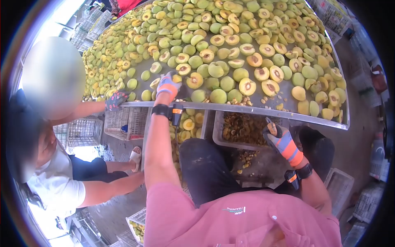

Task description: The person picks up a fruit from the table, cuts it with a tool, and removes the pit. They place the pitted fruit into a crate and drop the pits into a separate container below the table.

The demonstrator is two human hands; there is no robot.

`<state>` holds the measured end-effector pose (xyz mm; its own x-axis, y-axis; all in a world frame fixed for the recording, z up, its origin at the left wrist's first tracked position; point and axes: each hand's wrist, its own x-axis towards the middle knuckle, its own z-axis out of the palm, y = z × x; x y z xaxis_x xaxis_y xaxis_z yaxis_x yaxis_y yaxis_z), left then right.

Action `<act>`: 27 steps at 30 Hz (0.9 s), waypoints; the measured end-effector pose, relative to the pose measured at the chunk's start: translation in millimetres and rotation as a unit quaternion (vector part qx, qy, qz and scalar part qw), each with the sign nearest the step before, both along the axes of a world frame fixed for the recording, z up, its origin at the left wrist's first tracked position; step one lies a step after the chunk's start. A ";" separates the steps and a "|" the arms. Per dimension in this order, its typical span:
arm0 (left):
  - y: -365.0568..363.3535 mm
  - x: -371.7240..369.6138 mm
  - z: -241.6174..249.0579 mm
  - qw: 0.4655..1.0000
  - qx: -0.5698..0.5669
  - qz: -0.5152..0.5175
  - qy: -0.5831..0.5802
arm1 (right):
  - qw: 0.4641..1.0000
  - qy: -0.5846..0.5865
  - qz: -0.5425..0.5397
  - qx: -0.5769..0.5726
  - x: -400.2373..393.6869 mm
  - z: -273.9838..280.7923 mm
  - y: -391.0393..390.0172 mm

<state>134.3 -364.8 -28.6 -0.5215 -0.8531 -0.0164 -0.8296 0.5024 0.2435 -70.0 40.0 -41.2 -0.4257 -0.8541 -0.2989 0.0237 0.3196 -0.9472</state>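
My left hand (168,85), in a grey and orange glove, reaches over the near edge of the metal table (142,85). Its fingers are closed about a small yellow stone fruit half (177,78). Halved green-yellow stone fruits (247,86), some with brown stones showing, lie around it. Below the table edge, my right hand (284,143), in a similar glove, is wrapped round a short tool with an orange-brown handle (271,126); its working end cannot be made out. That hand is near a crate (234,144) of brown stones and scraps.
A co-worker's gloved hand (117,100) rests at the table edge on the left. Yellow fruit halves (189,124) fill a container under the table, left of my knees. Plastic crates (84,131) stand at the left, and another crate (338,189) is on the floor at right.
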 end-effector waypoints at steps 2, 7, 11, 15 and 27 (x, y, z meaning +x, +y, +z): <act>12.4 17.1 16.5 0.908 0.290 0.058 0.298 | 1.000 0.007 0.010 -0.002 0.3 3.2 -2.6; 95.8 28.1 65.9 0.723 0.422 -0.023 0.546 | 0.999 0.007 0.043 0.003 7.2 10.3 -6.8; 146.1 24.5 81.6 0.799 0.325 -0.083 0.500 | 0.998 0.002 0.058 -0.029 13.8 13.9 -8.0; 174.8 15.9 79.9 0.748 0.328 -0.053 0.574 | 0.998 -0.014 0.055 -0.033 17.5 7.3 -8.0; 229.9 21.8 81.6 0.853 0.142 -0.068 0.498 | 0.981 -0.180 0.060 -0.037 35.2 34.1 -12.9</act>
